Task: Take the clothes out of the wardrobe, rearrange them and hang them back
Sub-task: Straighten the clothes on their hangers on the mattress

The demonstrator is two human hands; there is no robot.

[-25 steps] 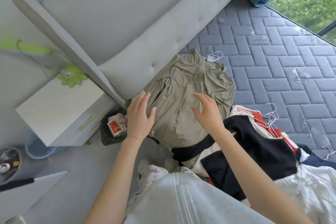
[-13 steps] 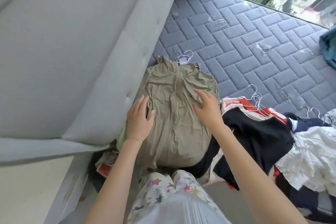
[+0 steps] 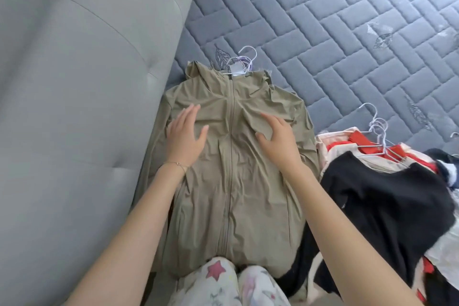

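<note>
Olive jacket (image 3: 231, 194) lies on the mattress (image 3: 347, 45); left grip (image 3: 186, 135) and right grip (image 3: 277, 138) rest flat on it, fingers straight. Best to smooth outward from the zip (image 3: 231, 156).

The jacket (image 3: 248, 194) lies on the mattress (image 3: 347, 32) — headboard (image 3: 74, 107) at its left, a pile of clothes (image 3: 385, 194) at its right, hangers (image 3: 242, 66) behind its collar.

The olive zip jacket (image 3: 231, 194) lies flat on the grey quilted mattress (image 3: 347, 32), front up and zipped closed, collar at the far end. A white hanger (image 3: 244, 62) protrudes from the collar. Just to the right, a black garment (image 3: 387, 196) overlaps red-and-cream garments (image 3: 360, 139) on white hangers (image 3: 377, 126).
</note>
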